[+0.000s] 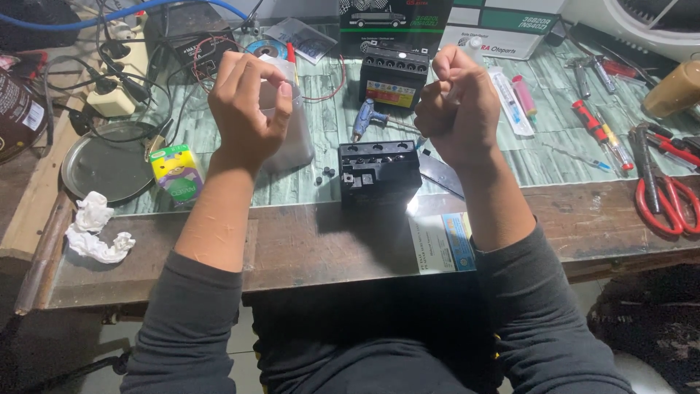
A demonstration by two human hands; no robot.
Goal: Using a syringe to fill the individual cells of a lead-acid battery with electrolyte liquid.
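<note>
My left hand (246,109) is closed around a clear plastic bottle (292,131) that stands on the bench, gripping near its top. My right hand (456,109) is a fist around a white syringe (467,55), its needle end pointing down toward a small black battery (379,171) that sits between my hands. A few small black caps (326,174) lie left of this battery. A second black battery (394,79) with a coloured label stands behind it.
A round metal tray (102,168), a green-yellow small box (177,171) and crumpled tissue (95,226) lie at left. Cables and a power strip (117,87) fill the back left. Screwdrivers (598,128), red-handled pliers (667,197), packaged syringes (510,98), a blue glue gun (364,117) and cardboard boxes (496,25) sit right and behind.
</note>
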